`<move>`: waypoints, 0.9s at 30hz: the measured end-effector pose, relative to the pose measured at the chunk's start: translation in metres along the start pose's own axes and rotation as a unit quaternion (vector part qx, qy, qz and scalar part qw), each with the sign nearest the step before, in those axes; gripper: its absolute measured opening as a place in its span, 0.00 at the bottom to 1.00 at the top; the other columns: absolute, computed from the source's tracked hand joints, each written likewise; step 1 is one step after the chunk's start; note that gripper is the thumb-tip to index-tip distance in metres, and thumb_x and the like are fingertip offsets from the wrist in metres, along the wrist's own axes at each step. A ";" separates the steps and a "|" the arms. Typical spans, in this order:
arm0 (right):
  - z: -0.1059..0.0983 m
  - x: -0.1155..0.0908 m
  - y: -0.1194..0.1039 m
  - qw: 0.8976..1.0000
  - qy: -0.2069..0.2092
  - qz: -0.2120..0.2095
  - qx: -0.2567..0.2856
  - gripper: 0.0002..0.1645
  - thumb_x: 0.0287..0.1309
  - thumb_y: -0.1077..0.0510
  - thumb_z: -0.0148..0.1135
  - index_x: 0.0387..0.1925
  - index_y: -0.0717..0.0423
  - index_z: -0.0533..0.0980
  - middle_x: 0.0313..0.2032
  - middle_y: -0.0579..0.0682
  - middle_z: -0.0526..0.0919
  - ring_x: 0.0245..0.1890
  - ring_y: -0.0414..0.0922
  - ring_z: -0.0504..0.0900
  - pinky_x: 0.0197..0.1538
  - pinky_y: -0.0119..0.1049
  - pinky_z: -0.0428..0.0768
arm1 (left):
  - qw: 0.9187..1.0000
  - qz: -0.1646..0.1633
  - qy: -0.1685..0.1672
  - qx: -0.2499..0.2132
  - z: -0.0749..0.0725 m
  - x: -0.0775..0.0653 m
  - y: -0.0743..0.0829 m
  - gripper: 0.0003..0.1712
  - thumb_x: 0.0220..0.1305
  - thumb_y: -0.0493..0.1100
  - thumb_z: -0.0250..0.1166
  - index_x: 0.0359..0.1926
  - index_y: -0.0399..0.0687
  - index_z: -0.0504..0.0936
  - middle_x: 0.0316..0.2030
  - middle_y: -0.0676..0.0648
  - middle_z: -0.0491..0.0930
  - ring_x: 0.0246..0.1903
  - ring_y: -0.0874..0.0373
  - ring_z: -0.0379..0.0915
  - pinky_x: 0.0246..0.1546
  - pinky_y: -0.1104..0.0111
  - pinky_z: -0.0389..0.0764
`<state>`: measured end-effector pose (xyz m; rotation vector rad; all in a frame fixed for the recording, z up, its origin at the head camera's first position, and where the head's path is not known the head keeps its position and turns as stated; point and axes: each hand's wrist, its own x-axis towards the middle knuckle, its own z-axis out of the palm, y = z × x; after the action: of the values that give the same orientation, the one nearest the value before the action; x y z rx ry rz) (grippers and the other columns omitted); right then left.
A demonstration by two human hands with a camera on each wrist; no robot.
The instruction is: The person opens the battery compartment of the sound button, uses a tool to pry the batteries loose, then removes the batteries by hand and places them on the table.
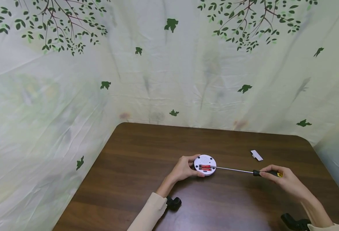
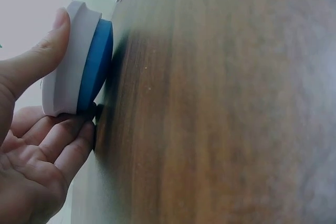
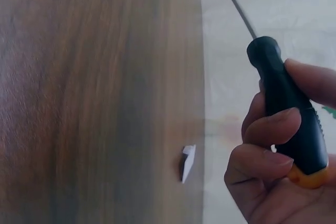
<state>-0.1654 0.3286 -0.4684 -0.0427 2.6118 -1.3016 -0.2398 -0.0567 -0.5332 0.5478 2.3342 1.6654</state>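
A round white device (image 1: 205,159) with a blue underside (image 2: 96,64) shows an uncovered battery compartment holding red batteries (image 1: 205,167). My left hand (image 1: 182,168) grips it by the rim, thumb on one side and fingers on the other, just over the table. In my right hand (image 1: 285,180) is a screwdriver with a black and yellow handle (image 3: 289,103), held between thumb and curled fingers. Its long metal shaft (image 1: 234,169) reaches left, and the tip meets the right end of the battery compartment. Whether the tip touches a battery cannot be told.
A small white battery cover (image 1: 256,155) lies on the brown wooden table (image 1: 146,150), beyond the right hand. Black wrist-worn camera mounts (image 1: 173,204) sit at both wrists. Behind the table hangs a pale curtain (image 1: 158,80) printed with leaves.
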 end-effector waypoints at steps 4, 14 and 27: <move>0.001 -0.001 0.000 0.999 -0.012 0.019 0.027 0.23 0.72 0.46 0.63 0.52 0.62 0.81 0.24 0.44 0.70 0.25 0.45 0.69 0.29 0.37 0.66 | 1.000 -0.001 0.003 0.004 0.000 -0.001 0.001 0.45 0.47 0.34 0.84 0.68 0.37 0.77 0.61 0.37 0.82 0.58 0.50 0.83 0.58 0.63 0.83; 0.001 -0.005 0.005 0.992 -0.051 0.088 0.070 0.23 0.73 0.44 0.61 0.51 0.59 0.83 0.30 0.45 0.76 0.29 0.42 0.72 0.36 0.37 0.68 | 1.000 0.002 0.000 0.003 -0.001 -0.001 0.001 0.44 0.47 0.34 0.84 0.67 0.39 0.78 0.61 0.37 0.83 0.58 0.51 0.83 0.58 0.65 0.83; 0.001 -0.012 0.001 0.996 -0.017 0.067 0.047 0.24 0.73 0.44 0.62 0.54 0.59 0.82 0.36 0.41 0.77 0.30 0.42 0.74 0.36 0.36 0.71 | 1.000 -0.009 0.001 0.001 -0.001 -0.003 0.004 0.45 0.47 0.34 0.84 0.68 0.37 0.77 0.62 0.37 0.82 0.59 0.50 0.82 0.58 0.64 0.83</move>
<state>-0.1534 0.3299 -0.4676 0.1227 2.4741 -1.3617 -0.2366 -0.0579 -0.5291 0.5254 2.3349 1.6577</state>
